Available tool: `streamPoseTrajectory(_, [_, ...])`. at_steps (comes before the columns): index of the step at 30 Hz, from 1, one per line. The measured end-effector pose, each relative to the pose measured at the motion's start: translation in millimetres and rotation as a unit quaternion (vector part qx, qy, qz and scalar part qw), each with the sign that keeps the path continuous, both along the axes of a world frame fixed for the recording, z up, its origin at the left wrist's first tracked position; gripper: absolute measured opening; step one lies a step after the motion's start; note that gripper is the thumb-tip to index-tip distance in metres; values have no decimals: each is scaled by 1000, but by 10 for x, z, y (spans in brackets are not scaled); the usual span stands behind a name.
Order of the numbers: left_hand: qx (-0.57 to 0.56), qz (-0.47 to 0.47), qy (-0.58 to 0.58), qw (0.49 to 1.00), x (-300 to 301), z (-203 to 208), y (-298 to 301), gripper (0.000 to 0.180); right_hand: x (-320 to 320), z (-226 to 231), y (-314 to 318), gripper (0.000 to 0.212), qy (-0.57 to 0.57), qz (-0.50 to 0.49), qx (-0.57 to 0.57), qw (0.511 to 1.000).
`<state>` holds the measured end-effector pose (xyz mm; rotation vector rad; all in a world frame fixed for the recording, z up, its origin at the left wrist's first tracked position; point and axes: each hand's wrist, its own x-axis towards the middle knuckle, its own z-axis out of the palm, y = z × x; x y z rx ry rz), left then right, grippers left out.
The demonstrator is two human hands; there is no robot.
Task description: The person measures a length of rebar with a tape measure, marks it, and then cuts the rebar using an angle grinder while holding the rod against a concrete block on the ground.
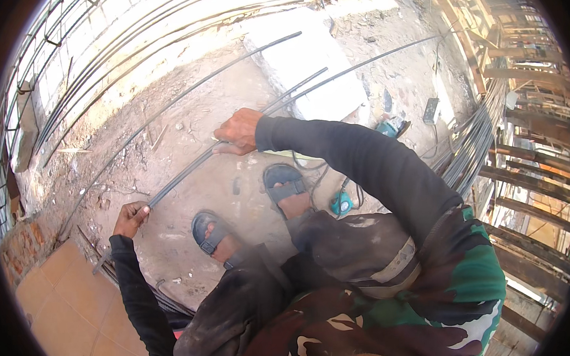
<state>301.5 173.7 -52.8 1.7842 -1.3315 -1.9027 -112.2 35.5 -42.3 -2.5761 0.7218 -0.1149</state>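
Observation:
A few thin grey steel rods run slantwise between my two hands, lying close together. My left hand is closed round their near left ends, thumb on top. Farther along, my right hand wraps the same rods, its fingers curled under. Beyond the right hand they spread apart: one stops over a white slab, while a longer one reaches toward the upper right. Below the right hand are my sandalled feet. Beside them on the ground lies a teal power tool with a dark cord, partly hidden by my knee.
A second teal power tool rests right of the slab, near a dark socket block. A rod bundle lies along wooden planks at right. Another long rod crosses the ground ahead. Tan tiles cover the lower left.

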Motion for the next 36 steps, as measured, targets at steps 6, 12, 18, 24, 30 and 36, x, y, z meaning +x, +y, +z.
streamPoseTrajectory(6, [-43,-2,-28,999,-28,72,74,26,-31,54,37,46,22,-50,51,997])
streamPoseTrajectory(12, [-84,-4,-68,994,-103,71,72,27,-138,78,6,45,82,-62,95,990])
streamPoseTrajectory(18, [-98,-9,-92,991,-79,-25,113,28,-155,-24,135,41,35,-70,8,997])
streamPoseTrajectory(24, [-109,-35,-134,984,-115,105,-32,28,-159,-45,122,40,17,-75,-13,997])
streamPoseTrajectory(30, [-162,-43,-143,975,-63,50,25,31,-123,31,127,41,41,-74,-1,996])
streamPoseTrajectory(36, [-240,-74,-177,952,-64,39,30,29,-112,96,98,46,74,-121,64,988])
